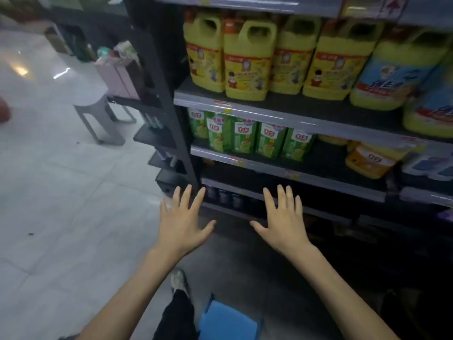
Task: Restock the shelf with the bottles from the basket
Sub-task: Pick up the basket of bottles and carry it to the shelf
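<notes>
Both hands are hovering in front of the shelf. The left hand and the right hand are spreading their fingers straight, each grip standing wide and holding nothing. Neither appears to be touching the shelf edge. No bottle is being carried, so the step in hand is judged to be a fetch. A blue object low in the view, just beside the person's leg, is probably the basket. It is showing only one flat side, and the bottles to be stocked are not showing at all. To do this step well, the person should be bending down to the basket, lifting one bottle by its body or handle and keeping it upright. Each bottle should be going beside its own kind, label outward. The green bottles are standing upright in a tight row at the left of the middle shelf. Bare shelf is lying between them and the orange bottle, which is leaning. That gap is looking like the likeliest place to fill. The yellow jugs above are filling their row closely. The picture is blurring towards its edges.
</notes>
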Action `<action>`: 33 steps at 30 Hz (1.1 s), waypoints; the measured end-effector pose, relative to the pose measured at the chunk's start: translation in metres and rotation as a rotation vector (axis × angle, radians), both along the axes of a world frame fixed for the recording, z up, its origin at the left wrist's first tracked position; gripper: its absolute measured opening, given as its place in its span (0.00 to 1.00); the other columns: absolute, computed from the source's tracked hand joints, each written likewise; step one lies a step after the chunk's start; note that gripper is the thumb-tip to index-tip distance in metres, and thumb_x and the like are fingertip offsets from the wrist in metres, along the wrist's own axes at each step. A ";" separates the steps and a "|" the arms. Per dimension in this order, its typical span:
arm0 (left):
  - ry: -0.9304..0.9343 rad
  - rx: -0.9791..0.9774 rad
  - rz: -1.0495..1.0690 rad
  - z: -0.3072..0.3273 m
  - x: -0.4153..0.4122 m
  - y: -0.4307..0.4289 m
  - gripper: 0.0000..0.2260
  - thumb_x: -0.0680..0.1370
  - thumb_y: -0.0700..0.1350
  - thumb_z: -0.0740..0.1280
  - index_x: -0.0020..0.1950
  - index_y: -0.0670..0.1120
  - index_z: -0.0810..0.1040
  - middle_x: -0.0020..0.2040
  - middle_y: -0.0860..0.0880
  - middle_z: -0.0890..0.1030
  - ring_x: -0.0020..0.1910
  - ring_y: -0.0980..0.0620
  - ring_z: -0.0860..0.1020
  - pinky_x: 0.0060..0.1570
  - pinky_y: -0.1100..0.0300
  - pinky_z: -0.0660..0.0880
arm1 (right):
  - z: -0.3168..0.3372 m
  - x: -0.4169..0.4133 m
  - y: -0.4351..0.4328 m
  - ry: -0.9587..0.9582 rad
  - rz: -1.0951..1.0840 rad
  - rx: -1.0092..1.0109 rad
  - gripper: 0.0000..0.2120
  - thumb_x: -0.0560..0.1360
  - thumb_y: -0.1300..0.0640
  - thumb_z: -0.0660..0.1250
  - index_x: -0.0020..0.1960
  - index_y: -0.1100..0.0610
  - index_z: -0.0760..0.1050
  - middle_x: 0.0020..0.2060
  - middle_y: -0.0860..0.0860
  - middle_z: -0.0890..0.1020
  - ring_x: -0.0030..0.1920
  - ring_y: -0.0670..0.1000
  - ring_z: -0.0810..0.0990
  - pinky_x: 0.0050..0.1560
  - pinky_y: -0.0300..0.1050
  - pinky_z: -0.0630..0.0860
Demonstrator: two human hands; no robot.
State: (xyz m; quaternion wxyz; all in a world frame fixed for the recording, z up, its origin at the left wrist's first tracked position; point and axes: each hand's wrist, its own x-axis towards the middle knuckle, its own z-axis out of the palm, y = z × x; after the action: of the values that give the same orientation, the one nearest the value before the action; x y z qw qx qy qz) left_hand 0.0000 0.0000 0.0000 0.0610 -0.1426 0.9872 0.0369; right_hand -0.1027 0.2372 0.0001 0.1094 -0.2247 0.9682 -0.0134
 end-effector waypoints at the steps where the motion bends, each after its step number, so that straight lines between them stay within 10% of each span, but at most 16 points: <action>1: -0.038 0.025 0.023 -0.005 -0.002 -0.017 0.41 0.74 0.73 0.51 0.84 0.57 0.52 0.84 0.45 0.57 0.83 0.40 0.52 0.75 0.31 0.58 | -0.002 -0.005 -0.020 -0.003 0.032 0.002 0.45 0.78 0.31 0.58 0.83 0.53 0.42 0.82 0.62 0.46 0.81 0.64 0.40 0.80 0.63 0.43; 19: 0.023 0.116 0.247 -0.014 -0.003 -0.397 0.42 0.73 0.73 0.52 0.83 0.53 0.61 0.80 0.43 0.67 0.80 0.38 0.63 0.71 0.30 0.62 | 0.028 -0.063 -0.447 0.003 0.337 -0.003 0.42 0.78 0.35 0.61 0.83 0.53 0.48 0.81 0.61 0.51 0.81 0.63 0.45 0.79 0.65 0.46; 33: 0.018 0.048 0.570 0.001 -0.043 -0.603 0.41 0.75 0.73 0.50 0.85 0.57 0.47 0.85 0.46 0.50 0.84 0.41 0.47 0.78 0.32 0.50 | 0.007 -0.145 -0.713 0.013 0.587 -0.149 0.42 0.78 0.34 0.61 0.83 0.53 0.50 0.81 0.64 0.51 0.81 0.65 0.45 0.79 0.65 0.47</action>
State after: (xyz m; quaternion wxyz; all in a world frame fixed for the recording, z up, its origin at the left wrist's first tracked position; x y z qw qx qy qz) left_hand -0.0428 -0.6031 0.0011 0.0425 -0.4125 0.9067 0.0770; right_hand -0.2477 -0.4759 0.0072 0.0858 -0.5026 0.8587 -0.0509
